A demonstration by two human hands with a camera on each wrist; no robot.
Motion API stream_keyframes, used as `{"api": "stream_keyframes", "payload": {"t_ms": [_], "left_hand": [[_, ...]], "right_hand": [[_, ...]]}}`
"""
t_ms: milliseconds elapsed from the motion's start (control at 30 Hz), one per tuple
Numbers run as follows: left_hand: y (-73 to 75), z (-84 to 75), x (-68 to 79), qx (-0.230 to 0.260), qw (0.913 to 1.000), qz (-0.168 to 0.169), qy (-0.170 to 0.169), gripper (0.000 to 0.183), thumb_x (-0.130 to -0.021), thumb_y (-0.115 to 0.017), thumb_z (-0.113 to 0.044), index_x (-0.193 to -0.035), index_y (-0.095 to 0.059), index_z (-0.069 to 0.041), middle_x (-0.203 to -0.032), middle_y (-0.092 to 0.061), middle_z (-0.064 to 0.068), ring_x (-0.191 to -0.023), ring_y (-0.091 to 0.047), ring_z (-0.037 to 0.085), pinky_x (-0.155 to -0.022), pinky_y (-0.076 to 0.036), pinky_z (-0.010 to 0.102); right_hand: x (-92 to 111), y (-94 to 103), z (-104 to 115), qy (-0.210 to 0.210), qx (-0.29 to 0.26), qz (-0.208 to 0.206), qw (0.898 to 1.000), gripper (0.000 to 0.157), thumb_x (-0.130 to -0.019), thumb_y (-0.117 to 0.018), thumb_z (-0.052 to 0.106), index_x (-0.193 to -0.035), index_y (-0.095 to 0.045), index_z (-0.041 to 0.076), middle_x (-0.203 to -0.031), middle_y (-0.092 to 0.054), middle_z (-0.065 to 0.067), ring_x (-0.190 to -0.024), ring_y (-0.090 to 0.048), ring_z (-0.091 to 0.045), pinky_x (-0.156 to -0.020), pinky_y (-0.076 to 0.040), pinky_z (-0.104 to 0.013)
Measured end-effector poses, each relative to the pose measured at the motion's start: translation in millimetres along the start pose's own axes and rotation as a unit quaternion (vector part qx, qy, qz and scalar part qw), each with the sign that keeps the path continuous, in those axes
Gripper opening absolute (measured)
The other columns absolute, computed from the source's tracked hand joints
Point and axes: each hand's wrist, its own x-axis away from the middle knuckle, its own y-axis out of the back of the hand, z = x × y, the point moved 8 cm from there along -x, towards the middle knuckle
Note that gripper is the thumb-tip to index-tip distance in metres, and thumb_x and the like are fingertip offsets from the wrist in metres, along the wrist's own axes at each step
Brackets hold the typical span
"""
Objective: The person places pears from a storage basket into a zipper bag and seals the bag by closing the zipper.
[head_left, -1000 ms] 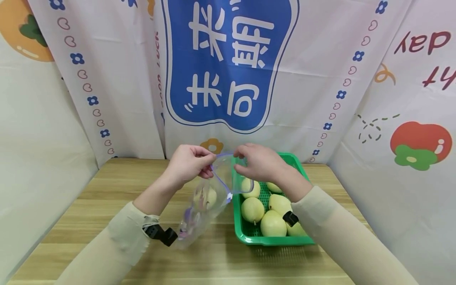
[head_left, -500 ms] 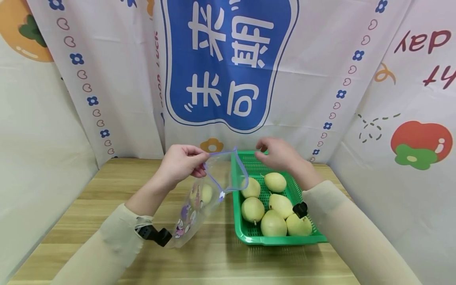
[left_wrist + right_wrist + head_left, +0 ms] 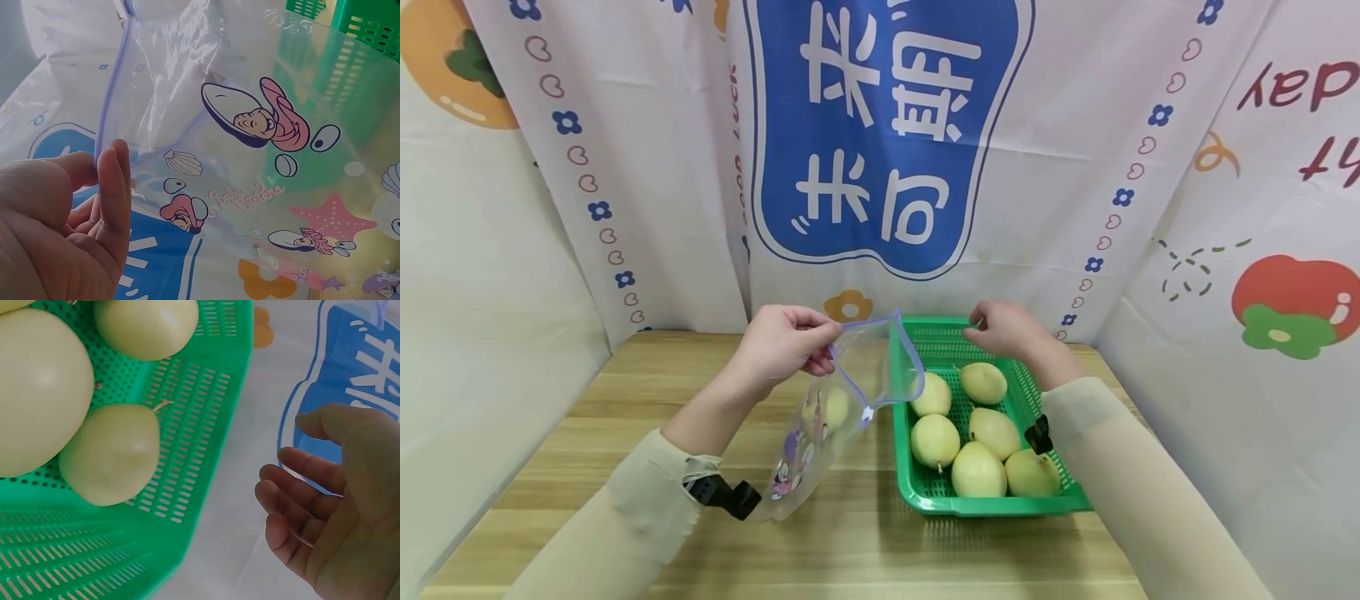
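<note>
My left hand (image 3: 788,346) pinches the purple-edged mouth of a clear zip bag (image 3: 244,181) between thumb and fingers. Cartoon shells and a pink starfish are printed on the bag. Its mouth gapes toward the basket, and a white slider (image 3: 868,414) sits on the zip edge. A pale yellow pear (image 3: 835,410) shows through the plastic. Above the back of a green basket (image 3: 904,479) hovers my right hand (image 3: 1011,333), its fingers loosely bent around nothing. Beneath it lies a pear (image 3: 983,383) with a stem, apart from the fingers in the right wrist view.
Several more pears (image 3: 978,469) lie in the front and left of the basket. The basket stands on the right half of a wooden table (image 3: 625,417). A printed cloth (image 3: 692,167) hangs upright behind it, and similar walls close both sides.
My right hand has let go of the bag's mouth and moved right, over the basket. The left hand shifted slightly left with the bag, then stayed still.
</note>
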Motion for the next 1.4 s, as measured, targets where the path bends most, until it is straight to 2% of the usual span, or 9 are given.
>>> {"api": "stream_keyframes", "payload": {"t_ms": [267,600,800,1067,1133,1200,1233,1300,1400], "left_hand": [[-0.1,0.0,0.0,0.005,1.0000,0.001,0.000,0.030,-0.107,-0.071,-0.016,-0.120,-0.075,0.010,-0.077,-0.074,0.006,-0.065,-0.075,0.014,-0.066,-0.068,0.028],[-0.5,-0.1,1.1,0.003,1.0000,0.003,0.002,0.025,-0.106,-0.072,-0.017,-0.115,-0.077,0.006,-0.079,-0.074,0.007,-0.066,-0.075,0.015,-0.067,-0.069,0.028],[-0.3,1.6,2.3,-0.002,1.0000,0.006,0.006,0.030,-0.107,-0.072,-0.017,-0.120,-0.075,0.009,-0.080,-0.074,0.007,-0.067,-0.076,0.014,-0.067,-0.068,0.027],[0.2,1.3,3.8,0.000,1.0000,0.007,0.004,0.029,-0.107,-0.073,-0.017,-0.119,-0.076,0.009,-0.079,-0.074,0.008,-0.067,-0.076,0.015,-0.067,-0.068,0.026],[0.2,1.2,4.3,0.000,1.0000,0.007,0.004,0.027,-0.107,-0.072,-0.017,-0.118,-0.077,0.008,-0.079,-0.074,0.008,-0.067,-0.075,0.015,-0.067,-0.068,0.026],[0.3,1.1,4.4,0.002,1.0000,0.007,0.004,0.026,-0.107,-0.073,-0.017,-0.116,-0.077,0.007,-0.079,-0.074,0.008,-0.067,-0.075,0.015,-0.066,-0.068,0.026],[0.2,1.0,4.3,0.003,1.0000,0.007,0.004,0.025,-0.107,-0.073,-0.017,-0.115,-0.078,0.006,-0.079,-0.074,0.008,-0.067,-0.075,0.015,-0.066,-0.068,0.026],[0.4,0.9,4.0,0.005,0.9999,0.008,0.004,0.024,-0.106,-0.073,-0.017,-0.114,-0.078,0.005,-0.078,-0.074,0.007,-0.066,-0.075,0.015,-0.066,-0.068,0.026],[1.1,0.9,3.7,0.007,0.9999,0.007,0.005,0.023,-0.106,-0.073,-0.017,-0.113,-0.078,0.004,-0.078,-0.074,0.007,-0.066,-0.075,0.015,-0.066,-0.068,0.027]], "right_hand": [[-6,-28.0,-18,-0.016,0.014,0.059,0.998,0.057,-0.107,-0.065,0.037,-0.147,-0.061,-0.003,-0.148,-0.066,-0.025,-0.137,-0.063,-0.045,-0.118,-0.053,-0.060],[-8,-53.1,-29,-0.049,0.015,0.122,0.991,0.070,-0.105,-0.071,0.039,-0.160,-0.051,0.000,-0.161,-0.056,-0.025,-0.149,-0.054,-0.046,-0.124,-0.048,-0.061],[-3,-73.3,-31,-0.068,0.011,0.185,0.980,0.077,-0.104,-0.075,0.036,-0.169,-0.041,0.013,-0.175,-0.040,-0.022,-0.161,-0.036,-0.049,-0.130,-0.036,-0.068],[2,-78.8,-31,-0.072,0.035,0.210,0.974,0.075,-0.100,-0.076,0.023,-0.168,-0.045,0.021,-0.174,-0.041,-0.019,-0.161,-0.037,-0.048,-0.124,-0.042,-0.070],[3,-79.3,-30,-0.074,0.038,0.214,0.973,0.076,-0.099,-0.076,0.017,-0.168,-0.045,0.024,-0.174,-0.041,-0.019,-0.157,-0.043,-0.045,-0.118,-0.050,-0.064],[4,-80.1,-30,-0.078,0.036,0.219,0.972,0.079,-0.097,-0.075,0.011,-0.168,-0.045,0.027,-0.175,-0.041,-0.019,-0.143,-0.056,-0.038,-0.103,-0.058,-0.051],[4,-80.4,-30,-0.081,0.032,0.221,0.971,0.079,-0.097,-0.075,0.009,-0.168,-0.046,0.028,-0.175,-0.041,-0.019,-0.129,-0.062,-0.035,-0.092,-0.059,-0.044],[6,-80.1,-30,-0.084,0.023,0.224,0.971,0.078,-0.098,-0.074,0.005,-0.168,-0.047,0.028,-0.174,-0.041,-0.019,-0.108,-0.062,-0.028,-0.077,-0.055,-0.035],[9,-78.0,-29,-0.085,0.007,0.225,0.971,0.074,-0.100,-0.074,0.004,-0.166,-0.049,0.026,-0.173,-0.041,-0.021,-0.094,-0.064,-0.025,-0.071,-0.056,-0.032]]}}
